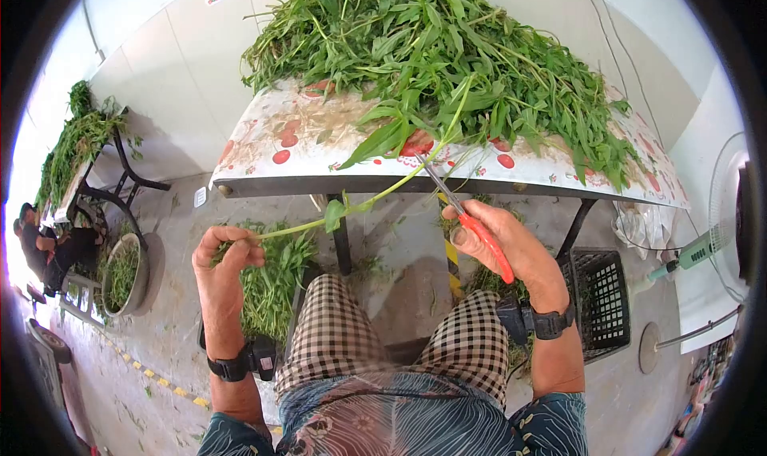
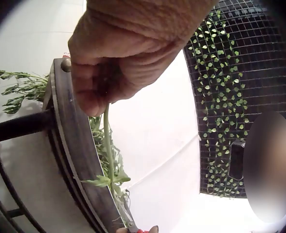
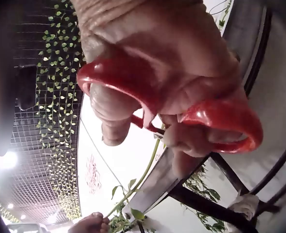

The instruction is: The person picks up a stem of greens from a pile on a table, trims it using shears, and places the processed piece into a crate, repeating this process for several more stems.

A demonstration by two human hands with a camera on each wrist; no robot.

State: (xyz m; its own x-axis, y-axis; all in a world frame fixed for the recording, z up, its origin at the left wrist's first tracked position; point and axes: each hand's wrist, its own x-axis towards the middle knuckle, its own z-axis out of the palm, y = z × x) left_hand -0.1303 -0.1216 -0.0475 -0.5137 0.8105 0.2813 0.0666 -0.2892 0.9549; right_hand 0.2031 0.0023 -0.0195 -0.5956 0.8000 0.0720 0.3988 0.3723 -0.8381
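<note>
In the head view my left hand (image 1: 228, 256) pinches the lower end of a long green plant stem (image 1: 375, 199), which slants up to the right toward the table edge. Leaves branch from the stem partway along it. My right hand (image 1: 511, 252) grips red-handled scissors (image 1: 489, 244), the blades pointing up and left across the stem. In the right wrist view the thumb and fingers pass through the two red handle loops (image 3: 225, 126), which stand spread apart. The left wrist view shows the stem (image 2: 107, 145) running from between thumb and fingers down to the scissor blades.
A large heap of leafy stems (image 1: 431, 48) covers the table (image 1: 264, 148) ahead. Below lie cut greens (image 1: 276, 296) by the left knee and a black crate (image 1: 603, 304) at right. A fan (image 1: 699, 248) stands far right. People sit at far left near a tub (image 1: 136, 284).
</note>
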